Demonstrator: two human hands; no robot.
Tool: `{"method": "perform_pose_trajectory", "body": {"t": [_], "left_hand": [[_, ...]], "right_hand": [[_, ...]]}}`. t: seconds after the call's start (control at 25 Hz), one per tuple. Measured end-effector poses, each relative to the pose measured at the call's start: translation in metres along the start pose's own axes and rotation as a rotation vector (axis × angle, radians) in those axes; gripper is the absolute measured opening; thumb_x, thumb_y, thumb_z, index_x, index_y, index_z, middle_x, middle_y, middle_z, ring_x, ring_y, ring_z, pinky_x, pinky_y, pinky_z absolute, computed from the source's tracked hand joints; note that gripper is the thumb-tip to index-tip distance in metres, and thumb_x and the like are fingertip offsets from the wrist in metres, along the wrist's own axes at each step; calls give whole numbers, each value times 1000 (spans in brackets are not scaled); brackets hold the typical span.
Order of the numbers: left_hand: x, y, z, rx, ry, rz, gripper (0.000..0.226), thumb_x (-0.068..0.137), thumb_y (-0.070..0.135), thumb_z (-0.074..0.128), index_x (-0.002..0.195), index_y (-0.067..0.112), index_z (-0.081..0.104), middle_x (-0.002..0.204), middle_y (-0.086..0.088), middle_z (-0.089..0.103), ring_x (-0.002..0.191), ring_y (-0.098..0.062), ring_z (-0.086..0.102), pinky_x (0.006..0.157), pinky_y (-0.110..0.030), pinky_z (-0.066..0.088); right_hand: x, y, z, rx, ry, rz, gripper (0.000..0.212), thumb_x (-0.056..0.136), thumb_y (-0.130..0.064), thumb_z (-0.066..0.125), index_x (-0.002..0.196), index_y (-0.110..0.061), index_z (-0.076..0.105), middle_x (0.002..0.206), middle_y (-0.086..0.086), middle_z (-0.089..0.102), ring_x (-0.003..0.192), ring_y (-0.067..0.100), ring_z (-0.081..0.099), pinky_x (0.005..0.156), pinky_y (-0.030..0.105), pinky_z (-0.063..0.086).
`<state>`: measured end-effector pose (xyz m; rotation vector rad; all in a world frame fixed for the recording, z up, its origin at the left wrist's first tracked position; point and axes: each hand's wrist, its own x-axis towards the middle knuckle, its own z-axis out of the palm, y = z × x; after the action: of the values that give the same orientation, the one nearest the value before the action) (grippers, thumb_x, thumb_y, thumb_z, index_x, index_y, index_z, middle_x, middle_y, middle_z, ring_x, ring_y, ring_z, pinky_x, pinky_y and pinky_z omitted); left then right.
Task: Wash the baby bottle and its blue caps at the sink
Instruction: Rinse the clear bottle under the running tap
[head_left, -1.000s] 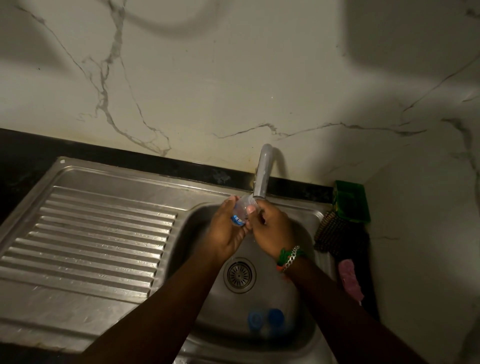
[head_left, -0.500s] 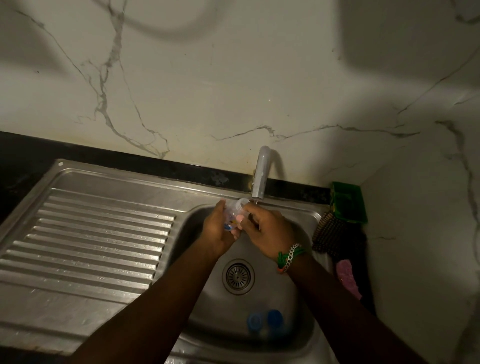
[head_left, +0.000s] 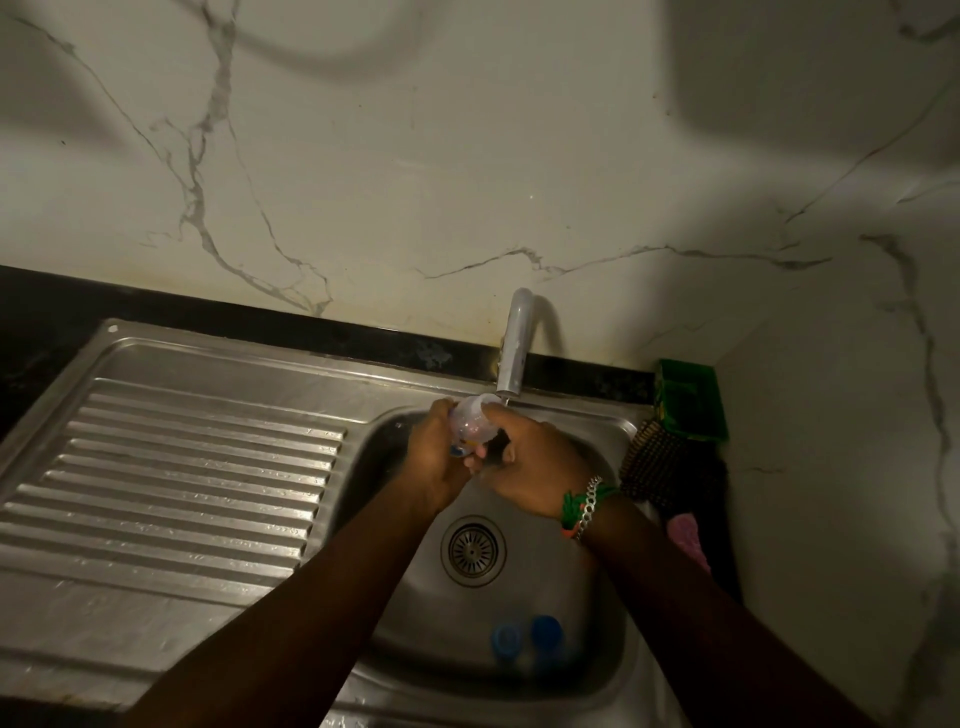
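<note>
- Ribbed draining board (head_left: 171, 483) on the left, wet and shining.
- Left hand (head_left: 439, 457) curls its fingers round the clear baby bottle (head_left: 470, 423), tilted with its open mouth just under the tap (head_left: 514, 348).
- Right hand (head_left: 530, 473) grips the bottle from the other side, bracelets (head_left: 584, 506) on the wrist.
- Down in the sink (head_left: 618, 675), two blue caps (head_left: 527, 636) lie side by side, below the drain (head_left: 472, 551).
- Far right, a green holder (head_left: 688, 400) in the corner.

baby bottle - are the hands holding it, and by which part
Yes. Both hands hold the baby bottle under the tap: left hand round its body, right hand near its open mouth end.
</note>
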<state>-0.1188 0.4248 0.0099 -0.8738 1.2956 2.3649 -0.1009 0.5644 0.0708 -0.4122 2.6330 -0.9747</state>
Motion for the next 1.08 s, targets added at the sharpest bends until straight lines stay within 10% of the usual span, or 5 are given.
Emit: {"method": "perform_pose_trajectory", "body": {"t": [0.28,0.48,0.72,0.84,1.08], "left_hand": [[-2,-8,3,-12,33,46,33,107,32,45,119,7,63,112,-25,69,87,-30,68,69,-35,55],[2,-6,4,5,19,75,33,107,32,45,114,5,64,94,-18,71,77,-26,66,68,-35,53],[1,-7,13,4,-31,215,26,106,24,51,121,7,63,118,-20,68,102,-30,71,90,-47,59],[-1,-11,14,41,-133,249,34,108,22,46,128,-2,57,125,-32,62,107,-39,66,101,-58,50],[-6,-27,13,55,-128,232,37,109,21,42,129,-7,54,128,-32,61,119,-46,62,102,-59,49]], "right_hand": [[0,6,0,123,-46,24,50,88,-17,72,134,-23,55,112,0,67,93,13,64,75,25,51],[1,8,2,29,-38,30,54,88,-19,70,139,-23,52,119,1,67,106,18,65,92,33,55],[7,20,0,238,-49,103,42,92,-18,68,132,-22,57,103,-6,68,82,-4,64,63,8,44],[10,19,-1,572,81,257,29,102,-34,53,116,-12,66,70,-7,64,50,-6,57,47,12,42],[14,20,18,307,281,304,38,88,-61,63,89,-24,73,77,-7,75,68,-1,70,55,10,50]]}}
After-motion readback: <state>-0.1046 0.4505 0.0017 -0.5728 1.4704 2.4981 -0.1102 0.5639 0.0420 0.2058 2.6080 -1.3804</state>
